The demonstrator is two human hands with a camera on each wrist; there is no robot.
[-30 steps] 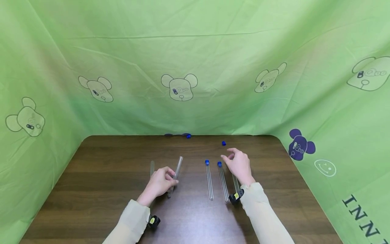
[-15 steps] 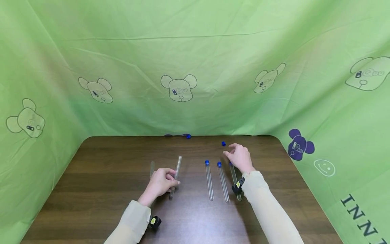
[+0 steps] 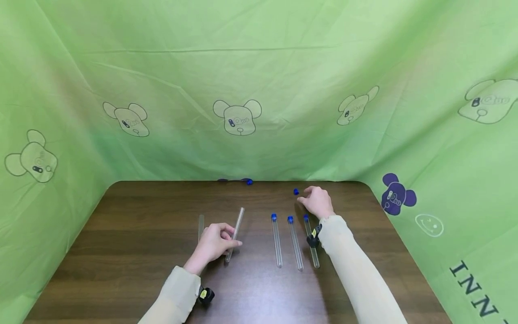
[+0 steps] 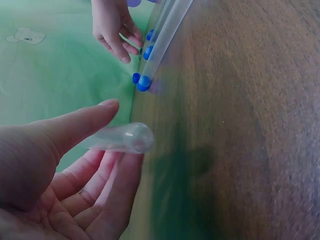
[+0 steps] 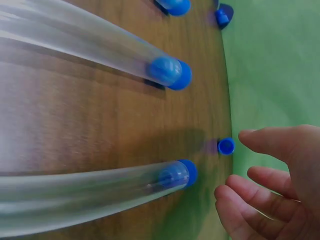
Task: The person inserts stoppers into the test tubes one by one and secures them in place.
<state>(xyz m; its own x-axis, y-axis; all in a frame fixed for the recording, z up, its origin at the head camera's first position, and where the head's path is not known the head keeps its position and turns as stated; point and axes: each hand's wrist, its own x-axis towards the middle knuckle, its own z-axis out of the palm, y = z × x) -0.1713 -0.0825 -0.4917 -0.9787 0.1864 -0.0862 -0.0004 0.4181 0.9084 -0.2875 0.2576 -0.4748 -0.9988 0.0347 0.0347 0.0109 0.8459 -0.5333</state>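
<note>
My left hand [image 3: 213,243] holds an uncapped clear test tube [image 3: 239,221] between thumb and fingers, tilted with its top pointing away. In the left wrist view the tube's rounded end [image 4: 139,138] lies between the thumb and the fingers below it. Beside a loose blue cap [image 3: 296,191], my right hand [image 3: 319,202] reaches with relaxed fingers and holds nothing. The right wrist view shows that cap [image 5: 226,146] just off the thumb tip. Three test tubes with blue caps lie side by side: left [image 3: 277,245], middle [image 3: 296,247] and right [image 3: 315,257], the last partly under the right wrist camera.
Another clear tube [image 3: 201,225] lies left of my left hand, partly hidden by it. A second loose blue cap [image 3: 249,182] sits at the far edge of the brown wooden table [image 3: 133,252]. Green printed cloth [image 3: 178,148] hangs around the back and sides.
My right hand has moved forward, away from the capped tubes and closer to the loose cap, uncovering the right tube's cap. The left hand keeps its tube almost in place.
</note>
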